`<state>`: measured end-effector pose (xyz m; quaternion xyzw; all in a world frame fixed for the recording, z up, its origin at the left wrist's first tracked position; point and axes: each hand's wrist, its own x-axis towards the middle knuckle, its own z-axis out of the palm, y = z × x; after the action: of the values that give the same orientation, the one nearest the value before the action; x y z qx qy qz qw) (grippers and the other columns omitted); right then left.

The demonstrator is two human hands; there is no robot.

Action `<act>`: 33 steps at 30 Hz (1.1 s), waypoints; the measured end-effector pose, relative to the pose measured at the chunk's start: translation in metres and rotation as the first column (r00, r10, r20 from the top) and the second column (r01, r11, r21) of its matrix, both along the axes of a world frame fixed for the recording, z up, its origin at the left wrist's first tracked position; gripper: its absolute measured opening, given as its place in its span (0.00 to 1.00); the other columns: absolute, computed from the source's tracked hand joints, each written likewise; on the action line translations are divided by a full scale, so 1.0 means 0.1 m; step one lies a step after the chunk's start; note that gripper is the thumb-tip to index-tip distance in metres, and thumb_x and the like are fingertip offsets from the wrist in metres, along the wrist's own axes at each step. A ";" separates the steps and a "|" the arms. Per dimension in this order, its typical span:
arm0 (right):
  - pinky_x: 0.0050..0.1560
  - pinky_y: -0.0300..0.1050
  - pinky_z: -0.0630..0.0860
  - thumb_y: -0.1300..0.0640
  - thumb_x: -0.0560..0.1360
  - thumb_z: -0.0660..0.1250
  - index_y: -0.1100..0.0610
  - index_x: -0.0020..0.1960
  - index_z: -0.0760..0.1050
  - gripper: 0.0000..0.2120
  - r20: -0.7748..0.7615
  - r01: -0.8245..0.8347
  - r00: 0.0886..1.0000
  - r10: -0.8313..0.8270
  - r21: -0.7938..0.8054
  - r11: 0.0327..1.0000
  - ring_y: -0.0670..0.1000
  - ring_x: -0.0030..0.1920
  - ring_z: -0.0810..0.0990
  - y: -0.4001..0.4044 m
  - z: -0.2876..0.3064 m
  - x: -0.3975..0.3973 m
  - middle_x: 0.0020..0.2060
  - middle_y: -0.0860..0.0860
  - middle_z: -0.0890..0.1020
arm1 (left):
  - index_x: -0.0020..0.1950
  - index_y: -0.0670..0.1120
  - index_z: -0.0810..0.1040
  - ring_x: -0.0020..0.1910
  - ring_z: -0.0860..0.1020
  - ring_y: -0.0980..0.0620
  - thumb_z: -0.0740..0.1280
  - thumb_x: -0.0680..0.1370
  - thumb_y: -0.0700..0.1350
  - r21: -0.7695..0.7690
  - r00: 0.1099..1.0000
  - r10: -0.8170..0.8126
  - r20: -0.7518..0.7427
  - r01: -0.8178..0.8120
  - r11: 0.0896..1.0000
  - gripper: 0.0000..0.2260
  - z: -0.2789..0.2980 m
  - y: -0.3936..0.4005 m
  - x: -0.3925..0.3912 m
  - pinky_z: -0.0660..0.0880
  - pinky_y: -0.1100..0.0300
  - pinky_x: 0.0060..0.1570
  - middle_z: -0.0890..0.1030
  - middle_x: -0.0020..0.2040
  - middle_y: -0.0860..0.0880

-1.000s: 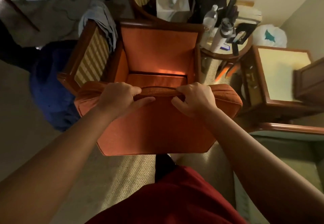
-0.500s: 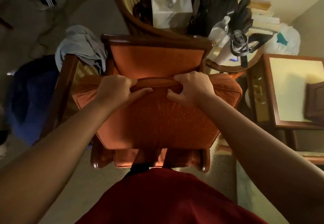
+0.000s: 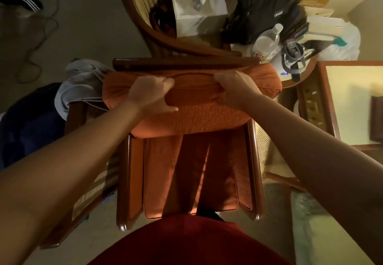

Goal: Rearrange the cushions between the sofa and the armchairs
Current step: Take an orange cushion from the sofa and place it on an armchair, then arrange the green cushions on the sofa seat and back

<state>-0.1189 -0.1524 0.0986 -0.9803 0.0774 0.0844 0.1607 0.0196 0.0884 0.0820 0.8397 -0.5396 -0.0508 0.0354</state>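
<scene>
An orange cushion [image 3: 199,117] stands against the back of the wooden armchair [image 3: 256,173], its lower edge on the orange seat cushion [image 3: 186,179]. My left hand [image 3: 152,95] grips the cushion's top edge left of centre. My right hand [image 3: 235,88] grips the same edge right of centre. The chair's dark top rail [image 3: 182,63] runs just behind my fingers. A pale green sofa seat [image 3: 323,235] shows at the lower right.
A second striped armchair [image 3: 95,184] with grey clothing [image 3: 83,84] stands to the left. Behind is a round chair holding a white box [image 3: 199,9]. A side table [image 3: 298,72] at the right carries a water bottle [image 3: 266,41] and a black bag.
Both hands have carried the orange cushion forward and up, from in front of the armchair to its backrest. The seat cushion below has come into view.
</scene>
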 end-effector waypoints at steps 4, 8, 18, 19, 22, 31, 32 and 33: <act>0.58 0.54 0.73 0.59 0.67 0.78 0.55 0.50 0.77 0.15 0.073 0.058 0.996 -0.057 -0.022 0.998 0.60 0.52 0.81 -0.19 -0.56 0.24 0.46 0.53 0.82 | 0.55 0.38 0.78 0.43 0.81 0.35 0.80 0.67 0.59 0.043 0.998 0.060 -0.011 -0.060 0.997 0.30 -0.38 -0.28 0.25 0.74 0.48 0.36 0.81 0.45 0.38; 0.62 0.58 0.72 0.61 0.69 0.76 0.54 0.53 0.77 0.15 0.061 0.072 0.996 -0.071 -0.026 0.997 0.59 0.56 0.80 -0.22 -1.29 0.47 0.50 0.53 0.83 | 0.53 0.38 0.79 0.42 0.80 0.34 0.81 0.65 0.56 0.051 0.988 0.146 -0.044 -0.144 0.988 0.28 -1.09 -0.37 0.48 0.73 0.48 0.37 0.81 0.43 0.37; 0.62 0.64 0.69 0.60 0.69 0.75 0.58 0.62 0.73 0.23 0.127 0.166 0.980 -0.156 -0.070 0.984 0.64 0.60 0.75 -0.09 -1.93 0.33 0.58 0.57 0.78 | 0.59 0.41 0.73 0.55 0.75 0.35 0.80 0.64 0.60 0.027 0.956 0.294 -0.012 -0.294 0.955 0.34 -1.65 -0.37 0.43 0.71 0.43 0.52 0.77 0.56 0.39; 0.65 0.65 0.67 0.56 0.70 0.77 0.57 0.66 0.71 0.28 0.135 0.205 0.972 -0.192 -0.088 0.975 0.64 0.64 0.72 -0.07 -1.89 0.25 0.62 0.58 0.76 | 0.63 0.42 0.72 0.59 0.73 0.35 0.80 0.64 0.60 0.018 0.939 0.342 0.022 -0.343 0.939 0.36 -1.64 -0.34 0.34 0.70 0.42 0.58 0.75 0.61 0.40; 0.78 0.67 0.51 0.48 0.74 0.75 0.48 0.80 0.60 0.40 0.111 0.259 0.963 -0.247 -0.112 0.959 0.61 0.80 0.56 -0.05 -1.87 -0.02 0.79 0.55 0.62 | 0.75 0.45 0.65 0.72 0.66 0.37 0.78 0.68 0.56 -0.016 0.934 0.355 0.034 -0.354 0.935 0.41 -1.71 -0.18 0.06 0.61 0.39 0.72 0.69 0.74 0.43; 0.81 0.64 0.40 0.45 0.76 0.74 0.41 0.84 0.47 0.47 0.019 0.277 0.960 -0.278 -0.183 0.943 0.56 0.83 0.47 -0.07 -1.98 0.01 0.84 0.49 0.54 | 0.83 0.54 0.49 0.81 0.51 0.42 0.77 0.70 0.56 0.116 0.912 0.411 0.005 -0.409 0.905 0.49 -1.76 -0.18 0.03 0.46 0.37 0.78 0.56 0.82 0.48; 0.81 0.64 0.41 0.41 0.77 0.71 0.40 0.84 0.46 0.46 -0.003 0.272 0.961 -0.276 -0.166 0.948 0.55 0.83 0.46 -0.07 -1.89 0.00 0.84 0.49 0.53 | 0.83 0.54 0.48 0.81 0.50 0.41 0.76 0.71 0.58 0.149 0.910 0.415 -0.019 -0.408 0.901 0.50 -1.68 -0.19 0.03 0.46 0.36 0.77 0.54 0.83 0.48; 0.81 0.64 0.43 0.37 0.78 0.68 0.40 0.84 0.45 0.44 -0.024 0.275 0.959 -0.281 -0.143 0.951 0.55 0.83 0.45 -0.06 -1.77 -0.03 0.84 0.49 0.52 | 0.83 0.55 0.47 0.81 0.49 0.41 0.74 0.72 0.62 0.177 0.909 0.415 -0.049 -0.401 0.899 0.49 -1.56 -0.21 0.03 0.45 0.36 0.77 0.52 0.83 0.49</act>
<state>-0.1214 -0.1584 -0.0782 -0.9664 0.2237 0.0770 0.1008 0.0222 0.0677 -0.0745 0.9312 -0.3436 -0.1220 -0.0006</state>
